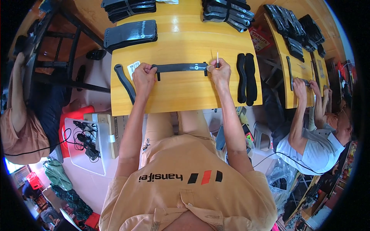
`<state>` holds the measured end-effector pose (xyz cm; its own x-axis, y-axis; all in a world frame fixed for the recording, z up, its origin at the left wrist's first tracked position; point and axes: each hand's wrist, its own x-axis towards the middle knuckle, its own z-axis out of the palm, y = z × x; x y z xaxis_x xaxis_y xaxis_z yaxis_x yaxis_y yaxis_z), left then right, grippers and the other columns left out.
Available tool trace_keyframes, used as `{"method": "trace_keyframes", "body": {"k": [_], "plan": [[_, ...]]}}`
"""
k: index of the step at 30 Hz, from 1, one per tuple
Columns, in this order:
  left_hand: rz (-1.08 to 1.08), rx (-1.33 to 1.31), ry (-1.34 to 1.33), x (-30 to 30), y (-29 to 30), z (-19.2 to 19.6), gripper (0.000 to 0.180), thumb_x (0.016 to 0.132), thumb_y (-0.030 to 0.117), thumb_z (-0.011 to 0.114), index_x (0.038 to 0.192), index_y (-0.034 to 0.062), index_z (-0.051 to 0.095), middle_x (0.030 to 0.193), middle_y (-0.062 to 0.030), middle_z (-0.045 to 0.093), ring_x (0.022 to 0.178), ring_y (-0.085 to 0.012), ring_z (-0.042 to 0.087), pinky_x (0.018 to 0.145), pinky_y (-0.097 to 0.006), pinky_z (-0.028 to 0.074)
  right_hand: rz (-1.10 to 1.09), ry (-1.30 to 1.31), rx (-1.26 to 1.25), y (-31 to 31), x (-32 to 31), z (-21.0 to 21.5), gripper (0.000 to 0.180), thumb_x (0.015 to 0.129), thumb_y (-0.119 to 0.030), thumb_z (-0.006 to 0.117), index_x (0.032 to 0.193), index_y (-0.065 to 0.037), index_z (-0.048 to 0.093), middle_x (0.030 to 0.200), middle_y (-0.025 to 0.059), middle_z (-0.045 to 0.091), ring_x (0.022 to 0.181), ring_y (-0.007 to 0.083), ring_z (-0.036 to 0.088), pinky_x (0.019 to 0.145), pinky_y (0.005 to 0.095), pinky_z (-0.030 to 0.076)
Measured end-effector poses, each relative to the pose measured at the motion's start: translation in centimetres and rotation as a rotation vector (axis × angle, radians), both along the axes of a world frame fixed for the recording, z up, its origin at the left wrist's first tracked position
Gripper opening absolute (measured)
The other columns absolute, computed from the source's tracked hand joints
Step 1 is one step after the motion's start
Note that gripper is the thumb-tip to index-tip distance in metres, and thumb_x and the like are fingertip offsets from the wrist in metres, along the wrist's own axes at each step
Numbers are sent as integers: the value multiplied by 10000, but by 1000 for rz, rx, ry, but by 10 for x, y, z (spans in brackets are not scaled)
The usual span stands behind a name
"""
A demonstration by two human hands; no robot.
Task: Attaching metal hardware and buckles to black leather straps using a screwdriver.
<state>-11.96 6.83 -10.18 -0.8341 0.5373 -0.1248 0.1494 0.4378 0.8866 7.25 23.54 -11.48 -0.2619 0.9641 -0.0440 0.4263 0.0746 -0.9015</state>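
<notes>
A flat dark strap [175,67] with pale printing is stretched level across the wooden table. My left hand [143,77] pinches its left end, and my right hand [221,74] grips its right end. Short black bars [158,76] stick out near both ends. A thin tool with a metal shaft [217,56] also sits in my right hand, pointing away from me; its kind is unclear. Beside my left hand lie a loose dark strap [124,82] and a white printed label [133,68]. Two black padded strips [246,79] lie right of my right hand.
On the table [179,98], a stack of flat dark straps [131,34] and strapped bundles [227,13] stand farther back. A plastic bin [98,154] with black cables is on the floor at left. Other people sit left and right; one at right works at another table [295,94].
</notes>
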Motion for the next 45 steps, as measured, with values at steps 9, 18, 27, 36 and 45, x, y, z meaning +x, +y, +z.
{"method": "trace_keyframes", "body": {"k": [9,18,27,36,45], "plan": [[62,56,288,-3,-1,-10,257,665,48,724,800,14,508,558,-54,469,489,-171,544,454,-303,416,17,34,-101,7,1,-4,110,620,-25,669,689,-20,584,603,30,554,566,122,521,559,259,431],[27,160,-139,-11,-1,-6,179,722,-3,666,797,1,504,584,-22,462,421,-124,526,364,-243,399,35,84,-101,9,4,-9,54,644,-17,637,662,-19,586,561,19,538,515,117,508,509,256,418],[-77,177,478,12,-8,-1,274,818,171,591,1009,-23,563,830,-117,617,743,-252,609,664,-353,492,72,127,174,-3,23,13,116,715,-26,547,799,4,620,613,91,568,577,188,561,569,324,456],[-655,-226,865,68,5,6,647,837,424,513,1365,111,307,1422,-106,264,1309,-277,245,1057,-491,178,423,-267,638,-54,11,36,284,740,-73,565,1016,-9,569,1008,110,558,767,324,596,666,411,499],[-662,-220,869,63,2,0,620,848,434,494,1364,133,328,1433,-88,255,1315,-257,241,1064,-476,171,490,-472,682,-55,14,27,351,763,-148,563,1091,-26,537,1147,88,532,701,329,623,655,426,511]]}}
